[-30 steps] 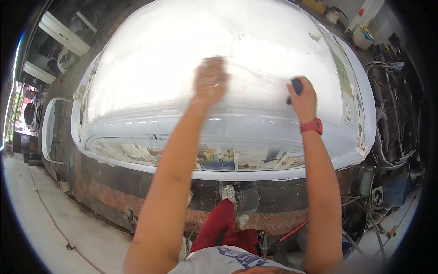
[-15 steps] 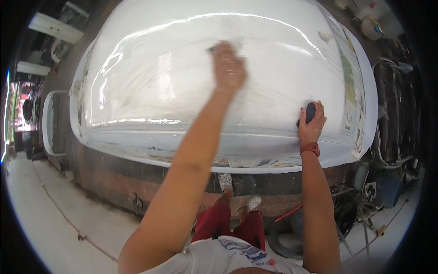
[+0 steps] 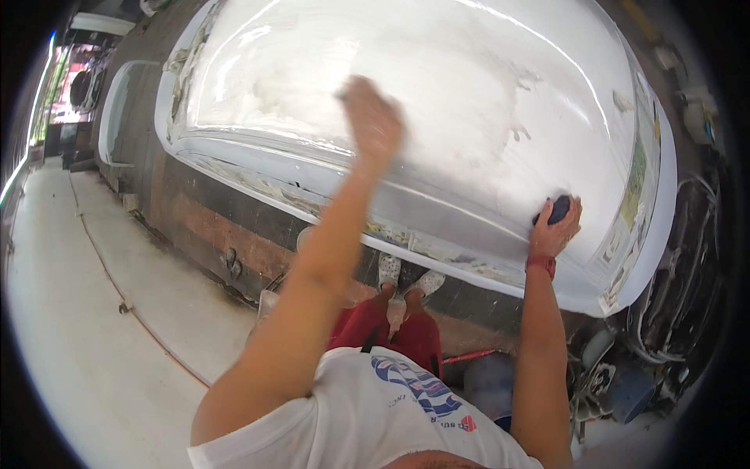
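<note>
Sweeping leftward since half a second ago, the left hand [image 3: 373, 121] blurs flat over the white hull [image 3: 484, 86], grip unreadable; the right hand [image 3: 556, 227] stays planted, clasping a dark sanding block [image 3: 558, 209] near the rim.

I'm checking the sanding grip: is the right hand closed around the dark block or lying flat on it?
Closed: the right hand curls over the dark block, pressed on the white hull.
</note>
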Demonstrator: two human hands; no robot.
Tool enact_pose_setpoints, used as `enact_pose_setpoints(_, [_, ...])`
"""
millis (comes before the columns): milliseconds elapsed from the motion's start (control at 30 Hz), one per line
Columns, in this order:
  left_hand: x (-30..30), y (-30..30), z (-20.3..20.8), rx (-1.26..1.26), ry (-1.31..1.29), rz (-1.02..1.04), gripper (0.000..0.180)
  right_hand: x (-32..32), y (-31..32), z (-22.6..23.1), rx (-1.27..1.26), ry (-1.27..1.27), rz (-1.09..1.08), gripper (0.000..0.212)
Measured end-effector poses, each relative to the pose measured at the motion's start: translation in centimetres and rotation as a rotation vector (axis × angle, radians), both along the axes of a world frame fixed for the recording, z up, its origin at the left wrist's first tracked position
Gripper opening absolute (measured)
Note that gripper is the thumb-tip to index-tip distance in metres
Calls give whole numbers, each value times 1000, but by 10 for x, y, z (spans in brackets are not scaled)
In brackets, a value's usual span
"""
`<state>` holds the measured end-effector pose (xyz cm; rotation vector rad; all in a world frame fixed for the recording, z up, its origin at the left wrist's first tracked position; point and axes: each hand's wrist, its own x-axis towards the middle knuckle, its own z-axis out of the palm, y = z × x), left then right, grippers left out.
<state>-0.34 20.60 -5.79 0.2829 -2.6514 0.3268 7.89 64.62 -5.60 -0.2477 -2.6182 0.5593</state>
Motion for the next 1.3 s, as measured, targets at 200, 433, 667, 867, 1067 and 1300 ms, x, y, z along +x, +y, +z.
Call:
enact_pose_setpoints(200, [69, 32, 36, 594, -143, -140, 83, 3, 4, 7, 52, -50, -30, 58])
enact_pose_setpoints(433, [52, -64, 34, 531, -228, 459, 86, -2, -6, 8, -9, -70, 8, 59])
enact_pose_setpoints(667, [72, -16, 32, 651, -196, 196, 87, 4, 13, 4, -1, -5, 16, 59])
enact_pose_setpoints(867, [52, -234, 19, 620, -159, 486, 92, 6, 0, -4, -19, -7, 49, 59])
enact_pose_setpoints(1067, [73, 88, 52, 585, -357, -221, 83, 4, 11, 1, 25, -31, -18, 58])
enact_pose_setpoints(1300, [59, -112, 13, 371, -72, -134, 75, -3, -1, 0, -69, 48, 77, 60])
